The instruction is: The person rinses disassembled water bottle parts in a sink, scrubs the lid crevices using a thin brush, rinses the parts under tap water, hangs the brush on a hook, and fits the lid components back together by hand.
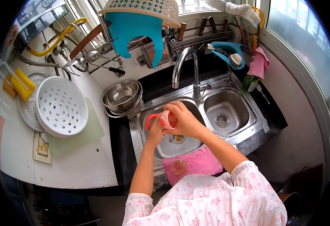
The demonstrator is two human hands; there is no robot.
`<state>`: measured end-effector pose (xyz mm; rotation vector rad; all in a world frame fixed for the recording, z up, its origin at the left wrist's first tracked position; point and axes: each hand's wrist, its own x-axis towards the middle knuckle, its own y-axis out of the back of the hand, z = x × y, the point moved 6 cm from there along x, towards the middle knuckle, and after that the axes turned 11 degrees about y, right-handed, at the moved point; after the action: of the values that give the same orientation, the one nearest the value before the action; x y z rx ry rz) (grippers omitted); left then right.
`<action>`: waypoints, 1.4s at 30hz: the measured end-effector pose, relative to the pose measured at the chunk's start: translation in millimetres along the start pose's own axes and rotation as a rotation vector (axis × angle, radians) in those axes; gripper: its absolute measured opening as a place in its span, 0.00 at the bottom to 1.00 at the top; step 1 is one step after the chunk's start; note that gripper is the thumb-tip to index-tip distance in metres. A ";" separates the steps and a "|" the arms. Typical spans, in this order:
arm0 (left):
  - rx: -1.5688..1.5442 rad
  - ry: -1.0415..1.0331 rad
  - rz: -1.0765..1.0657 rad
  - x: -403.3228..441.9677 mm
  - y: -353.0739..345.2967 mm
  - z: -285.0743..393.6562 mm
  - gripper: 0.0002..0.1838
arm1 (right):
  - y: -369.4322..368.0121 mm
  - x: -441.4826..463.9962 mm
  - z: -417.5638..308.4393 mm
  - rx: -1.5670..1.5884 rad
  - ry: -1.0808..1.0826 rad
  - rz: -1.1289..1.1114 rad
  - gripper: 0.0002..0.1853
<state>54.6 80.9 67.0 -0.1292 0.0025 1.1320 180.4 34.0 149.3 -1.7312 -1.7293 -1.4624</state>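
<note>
Over the larger sink basin [164,151], both hands are closed around a small pink, round, hollow piece [170,119] that looks like part of a cup. A red loop-shaped handle [148,121] sticks out on its left side. My left hand [155,132] grips it from the left and below. From the right, my right hand [187,121] wraps its fingers over the top. A pink cloth [201,162] lies along the sink's front edge, with a small clear round piece [179,167] resting on it. The fingers partly cover the pink piece.
The chrome faucet [196,75] arches behind the hands, beside the smaller basin [225,109]. Stacked steel bowls [120,96] stand left of the sink, near a white colander [61,107]. A beige basket [142,9] hangs overhead. A blue caddy [227,54] sits behind the right basin.
</note>
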 end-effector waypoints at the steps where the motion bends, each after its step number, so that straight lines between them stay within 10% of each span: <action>1: 0.019 0.052 -0.007 -2.1 -0.2 0.4 0.15 | -0.6 -0.6 3.0 0.079 -0.055 -0.028 0.37; 17: 0.010 0.046 0.011 -12.8 -8.7 -10.4 0.14 | -13.7 -27.4 36.1 0.566 -0.516 -0.075 0.34; 31: -0.025 0.187 0.042 -4.1 2.0 -13.4 0.18 | 5.0 -3.7 13.1 0.048 -0.149 -0.215 0.36; 37: -0.128 0.100 0.113 -3.3 33.7 -25.7 0.14 | -14.5 -70.8 105.4 0.951 -0.797 0.250 0.26; 38: -0.135 0.094 0.119 -2.7 34.8 -27.9 0.14 | -30.6 -92.2 124.6 0.209 -0.710 -0.218 0.25; 40: -0.125 0.100 0.157 -2.3 41.6 -27.9 0.14 | -30.4 -104.5 108.3 -0.351 -0.324 -0.176 0.25; 42: -0.168 0.094 0.159 0.8 42.5 -24.5 0.15 | -33.9 -98.6 128.0 -0.131 -0.403 -0.083 0.26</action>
<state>18.1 96.9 38.3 -0.3367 0.0017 1.2830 230.0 85.8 0.6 -2.1686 -1.9546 -1.3544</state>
